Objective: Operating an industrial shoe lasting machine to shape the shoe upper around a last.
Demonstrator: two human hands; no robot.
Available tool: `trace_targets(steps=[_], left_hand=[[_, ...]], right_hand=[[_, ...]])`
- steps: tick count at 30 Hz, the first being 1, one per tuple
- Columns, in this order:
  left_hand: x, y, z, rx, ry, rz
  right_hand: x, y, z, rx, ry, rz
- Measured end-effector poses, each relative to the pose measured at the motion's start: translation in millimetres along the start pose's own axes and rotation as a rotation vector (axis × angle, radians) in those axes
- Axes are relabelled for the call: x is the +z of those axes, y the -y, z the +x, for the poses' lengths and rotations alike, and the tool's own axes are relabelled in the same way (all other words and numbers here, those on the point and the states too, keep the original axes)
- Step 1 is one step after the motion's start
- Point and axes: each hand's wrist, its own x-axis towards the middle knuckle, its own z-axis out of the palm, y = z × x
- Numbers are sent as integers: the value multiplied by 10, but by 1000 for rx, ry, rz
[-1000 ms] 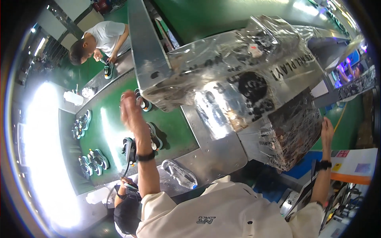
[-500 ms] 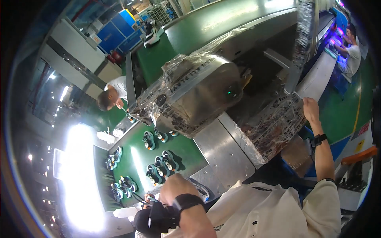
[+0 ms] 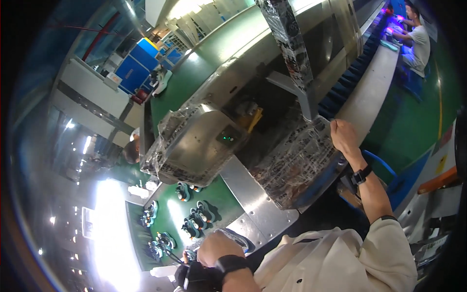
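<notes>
My right hand (image 3: 344,137), with a dark band at the wrist, is closed at the far right corner of a panel wrapped in clear printed film (image 3: 296,155). Its fingers curl over the edge there. Close to the belt's near edge, my left hand (image 3: 220,249) is bent into a closed shape, back upward. Most of its fingers are hidden, and what they hold cannot be made out. A black object (image 3: 202,276) sits below this hand, with a thin dark cord beside it. Several sneakers (image 3: 197,219) stand in groups on the green belt (image 3: 224,194) just beyond it.
A film-covered metal machine housing (image 3: 199,146) with green lights stands over the belt. A wrapped post (image 3: 289,44) rises behind the panel. One co-worker (image 3: 416,41) sits at the far right; another person's head (image 3: 131,152) shows at left. An orange bar (image 3: 438,180) lies near right.
The whole view has swung, so the machine and panel appear farther left. My right hand stays at the panel corner; my left hand remains near the sneakers.
</notes>
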Motion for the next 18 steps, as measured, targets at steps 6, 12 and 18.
trace_targets(steps=[6, 12, 18], left_hand=[[-93, -557, -283, 710, 113, -852], [1701, -1586, -819, 604, 136, -2169], [3196, -3200, -466, 431, 1129, -1834]], right_hand=[[43, -168, -44, 72, -19, 29], [219, -342, -104, 10, -219, 327], [265, -482, -71, 6, -232, 584]])
